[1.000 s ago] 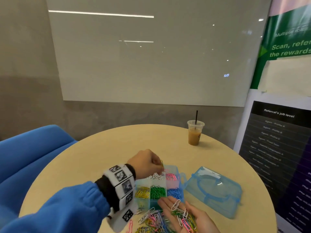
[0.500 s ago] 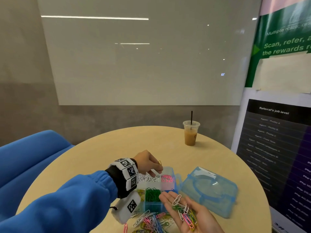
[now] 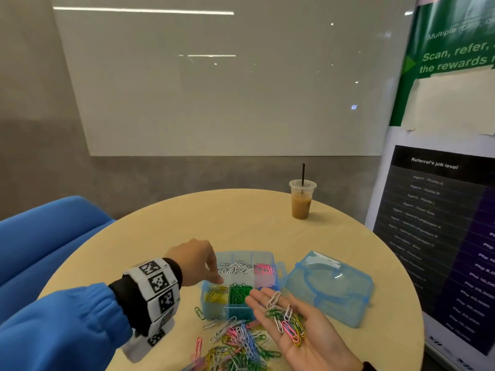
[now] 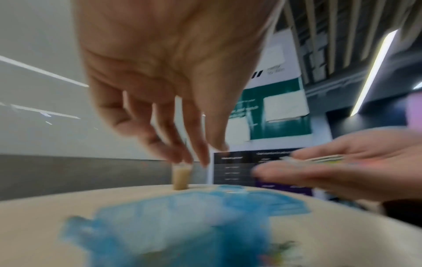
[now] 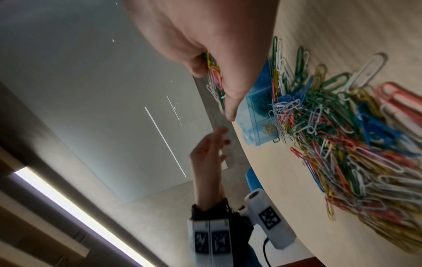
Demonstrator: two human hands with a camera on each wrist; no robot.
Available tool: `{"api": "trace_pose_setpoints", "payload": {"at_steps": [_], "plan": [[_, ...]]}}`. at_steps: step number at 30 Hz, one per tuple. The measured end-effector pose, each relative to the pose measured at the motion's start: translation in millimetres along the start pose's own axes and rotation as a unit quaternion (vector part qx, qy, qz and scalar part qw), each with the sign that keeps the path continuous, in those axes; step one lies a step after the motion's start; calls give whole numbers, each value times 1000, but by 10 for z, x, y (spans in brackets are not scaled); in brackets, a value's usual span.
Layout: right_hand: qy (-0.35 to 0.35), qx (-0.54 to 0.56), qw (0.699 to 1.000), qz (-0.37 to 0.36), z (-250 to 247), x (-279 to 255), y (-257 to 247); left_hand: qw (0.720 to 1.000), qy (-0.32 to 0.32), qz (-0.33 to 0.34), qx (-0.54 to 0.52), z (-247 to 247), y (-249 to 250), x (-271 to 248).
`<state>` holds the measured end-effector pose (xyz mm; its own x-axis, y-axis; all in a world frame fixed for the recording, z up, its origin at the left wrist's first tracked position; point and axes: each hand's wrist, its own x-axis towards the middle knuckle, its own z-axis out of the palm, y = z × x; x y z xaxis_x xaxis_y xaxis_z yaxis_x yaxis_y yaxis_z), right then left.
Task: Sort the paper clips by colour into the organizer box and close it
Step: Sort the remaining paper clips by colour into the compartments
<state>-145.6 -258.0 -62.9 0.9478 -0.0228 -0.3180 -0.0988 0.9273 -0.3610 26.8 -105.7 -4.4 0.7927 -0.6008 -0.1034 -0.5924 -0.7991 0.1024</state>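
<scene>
Round pale wood table (image 3: pixel 160 231), translucent blue organizer box (image 3: pixel 242 285), right hand (image 3: pixel 302 330) flat cradling wire clips (image 3: pixel 288 321), left hand (image 3: pixel 194 261) loose, empty.

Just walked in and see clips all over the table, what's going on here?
A person is sorting paper clips by colour. The right hand lies palm up, cradling a mixed handful; the left hand hovers over the open organizer box, fingers relaxed. A loose pile remains unsorted, and the lid lies beside the box.

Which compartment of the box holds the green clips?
The front middle compartment of the box, between yellow clips on its left and the open right hand.
</scene>
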Motion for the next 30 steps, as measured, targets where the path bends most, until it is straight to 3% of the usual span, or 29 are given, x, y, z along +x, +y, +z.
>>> {"api": "trace_pose_setpoints", "payload": {"at_steps": [3, 7, 14, 25, 30], "plan": [[13, -21, 1000, -6, 10, 7, 41, 990, 83, 81, -75, 39, 167, -212], [1, -22, 1000, -2, 43, -9, 101, 969, 35, 174, -172, 110, 420, -422], [-25, -15, 1000, -1, 57, -3, 132, 962, 31, 186, -197, 241, 535, -405], [9, -24, 1000, -12, 97, -16, 149, 931, -2, 164, -325, 173, 565, -372], [37, -33, 999, -13, 95, -14, 165, 950, 0, 183, -254, 183, 665, -387]]}}
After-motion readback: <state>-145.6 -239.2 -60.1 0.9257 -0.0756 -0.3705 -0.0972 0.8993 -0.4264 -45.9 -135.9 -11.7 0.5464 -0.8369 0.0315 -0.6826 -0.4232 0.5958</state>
